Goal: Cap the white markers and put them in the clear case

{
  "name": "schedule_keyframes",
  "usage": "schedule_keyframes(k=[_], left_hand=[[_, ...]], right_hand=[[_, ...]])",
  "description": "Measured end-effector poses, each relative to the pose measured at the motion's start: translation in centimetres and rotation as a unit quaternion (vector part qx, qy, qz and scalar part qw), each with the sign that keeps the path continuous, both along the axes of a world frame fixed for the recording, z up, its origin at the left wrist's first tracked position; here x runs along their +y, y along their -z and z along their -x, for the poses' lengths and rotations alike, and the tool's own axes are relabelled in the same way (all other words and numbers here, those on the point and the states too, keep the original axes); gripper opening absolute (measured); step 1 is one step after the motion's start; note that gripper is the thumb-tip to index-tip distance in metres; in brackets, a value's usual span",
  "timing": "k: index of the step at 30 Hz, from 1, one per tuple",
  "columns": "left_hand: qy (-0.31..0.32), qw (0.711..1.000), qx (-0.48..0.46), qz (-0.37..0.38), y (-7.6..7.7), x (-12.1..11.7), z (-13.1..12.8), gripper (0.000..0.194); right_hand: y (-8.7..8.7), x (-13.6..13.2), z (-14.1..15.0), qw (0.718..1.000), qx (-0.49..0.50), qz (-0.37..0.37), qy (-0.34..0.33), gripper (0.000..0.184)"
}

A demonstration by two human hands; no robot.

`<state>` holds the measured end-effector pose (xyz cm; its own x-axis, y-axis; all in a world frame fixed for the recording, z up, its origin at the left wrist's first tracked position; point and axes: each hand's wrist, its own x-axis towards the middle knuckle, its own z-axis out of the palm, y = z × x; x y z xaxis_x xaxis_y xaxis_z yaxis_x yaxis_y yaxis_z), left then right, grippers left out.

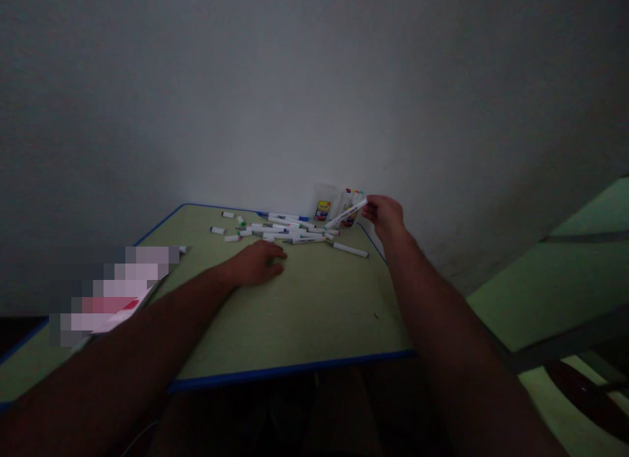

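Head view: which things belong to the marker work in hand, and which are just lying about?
In the work:
- white marker, held in the right hand
- loose markers
- loose caps
- clear case
- case holding markers

Apparently just lying about:
- partly pixelated pink-and-white item
- dark speck
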<state>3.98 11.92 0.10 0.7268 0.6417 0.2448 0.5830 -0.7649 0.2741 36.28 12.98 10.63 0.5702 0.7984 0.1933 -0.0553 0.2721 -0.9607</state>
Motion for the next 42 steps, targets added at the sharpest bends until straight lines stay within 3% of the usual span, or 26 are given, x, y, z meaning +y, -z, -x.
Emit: schedule_keyframes(k=[10, 19, 28, 42], left_hand=[[-0.009, 1.0, 0.003, -0.001, 0.0, 0.0, -0.1, 0.046], [-0.012, 1.0, -0.007, 0.0, 0.3, 0.1, 0.1, 0.045], [-0.011, 1.0, 0.001, 0.006, 0.1, 0.1, 0.1, 0.045], [-0.007, 1.0, 0.0, 0.015, -0.2, -0.2, -0.1, 0.043]], right_hand=[[-7.1, 2.2, -2.5, 0.992, -0.074, -0.043, 0.091, 0.013], [-9.5, 4.5, -3.4, 0.978, -0.15, -0.047, 0.139, 0.016], [-9.3, 5.4, -3.3, 0.971, -0.188, -0.03, 0.148, 0.017], [-5.3, 7.7, -3.6, 0.949, -0.276, 0.061, 0.139, 0.012]])
